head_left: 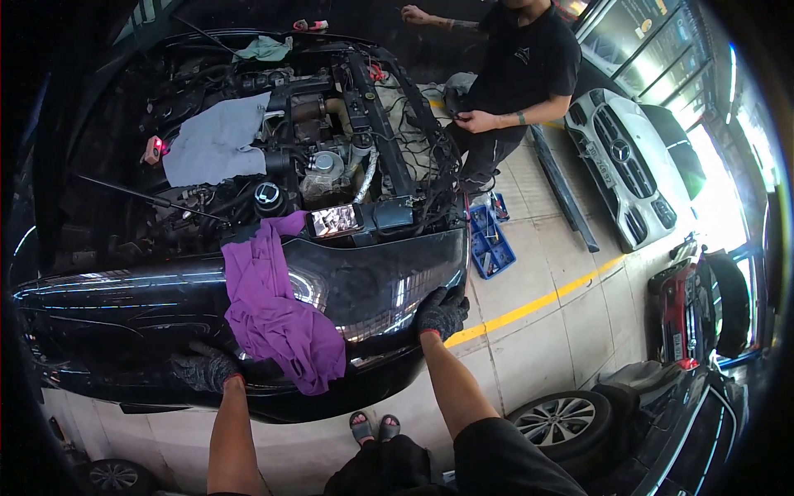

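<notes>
My left hand (203, 368), in a dark grey knit glove, lies with its fingers stretched over the lower side of a black car's fender (364, 277). The same kind of glove covers my right hand (442, 312), which rests on the fender's front corner, fingers apart. Neither hand holds anything. Between them a purple cloth (277, 310) drapes over the fender from the engine bay's edge down its side. Above the cloth, a phone (334, 221) with a lit screen lies at the edge of the uncovered engine bay.
A grey cloth (219, 140) covers part of the engine, near a small red light (154, 150). Ahead to the right stands a person in black (529, 62). A blue tool tray (491, 248) sits on the tiled floor. A white car front (624, 165) and a wheel (558, 420) are at the right.
</notes>
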`<control>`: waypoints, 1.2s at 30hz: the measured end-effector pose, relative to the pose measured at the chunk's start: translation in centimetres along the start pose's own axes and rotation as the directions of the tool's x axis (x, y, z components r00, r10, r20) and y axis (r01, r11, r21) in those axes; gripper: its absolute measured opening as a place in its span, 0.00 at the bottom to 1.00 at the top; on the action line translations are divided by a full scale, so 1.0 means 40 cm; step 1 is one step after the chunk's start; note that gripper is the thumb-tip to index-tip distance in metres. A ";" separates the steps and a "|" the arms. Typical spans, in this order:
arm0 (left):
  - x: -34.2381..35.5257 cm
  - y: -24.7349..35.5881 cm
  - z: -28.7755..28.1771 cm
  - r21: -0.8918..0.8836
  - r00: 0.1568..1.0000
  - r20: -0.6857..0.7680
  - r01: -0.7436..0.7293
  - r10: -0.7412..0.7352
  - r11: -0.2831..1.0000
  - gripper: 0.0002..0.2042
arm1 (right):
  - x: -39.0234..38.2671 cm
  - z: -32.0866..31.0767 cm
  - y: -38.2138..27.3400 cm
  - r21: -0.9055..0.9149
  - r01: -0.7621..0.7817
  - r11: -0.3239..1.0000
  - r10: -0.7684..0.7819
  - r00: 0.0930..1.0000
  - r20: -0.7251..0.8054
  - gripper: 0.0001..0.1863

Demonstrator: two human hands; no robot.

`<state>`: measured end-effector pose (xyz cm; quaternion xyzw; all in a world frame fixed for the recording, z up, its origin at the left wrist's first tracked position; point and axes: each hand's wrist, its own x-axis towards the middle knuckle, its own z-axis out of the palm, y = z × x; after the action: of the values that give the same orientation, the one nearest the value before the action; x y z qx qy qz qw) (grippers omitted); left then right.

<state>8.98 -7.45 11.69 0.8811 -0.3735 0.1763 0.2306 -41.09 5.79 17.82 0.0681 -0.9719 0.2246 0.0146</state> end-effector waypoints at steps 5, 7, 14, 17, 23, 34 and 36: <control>0.015 -0.035 0.024 0.071 0.996 0.091 0.000 -0.007 0.997 0.36 | -0.003 0.003 0.001 0.021 0.016 1.000 -0.017 0.999 0.038 0.35; 0.009 -0.018 0.012 0.058 0.999 0.047 0.018 -0.021 0.998 0.37 | 0.001 0.005 0.006 0.020 0.009 1.000 -0.009 0.999 0.036 0.35; 0.016 0.019 -0.038 -0.002 0.999 0.011 0.052 -0.052 0.999 0.38 | -0.001 0.017 0.011 0.043 0.040 0.998 -0.038 0.999 -0.034 0.35; 0.023 0.018 -0.043 0.015 0.998 0.025 0.058 -0.059 0.998 0.38 | -0.004 0.006 0.004 0.044 0.023 0.999 -0.022 1.000 -0.007 0.34; 0.018 0.021 -0.050 0.013 0.999 0.024 0.043 -0.044 0.999 0.38 | -0.004 -0.013 -0.007 0.040 0.013 0.999 -0.014 1.000 0.012 0.34; 0.004 0.020 -0.054 -0.126 0.991 0.111 0.087 -0.073 0.988 0.41 | 0.001 0.009 0.011 0.006 0.042 0.999 -0.042 0.999 -0.012 0.34; 0.007 0.008 -0.056 -0.173 0.990 0.125 0.092 -0.071 0.981 0.43 | -0.006 0.013 0.007 0.011 0.040 0.999 -0.040 0.999 0.008 0.34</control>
<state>8.60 -6.60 13.76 0.8803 -0.3645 0.0801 0.2930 -40.88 5.82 17.21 0.0885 -0.9692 0.2294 0.0145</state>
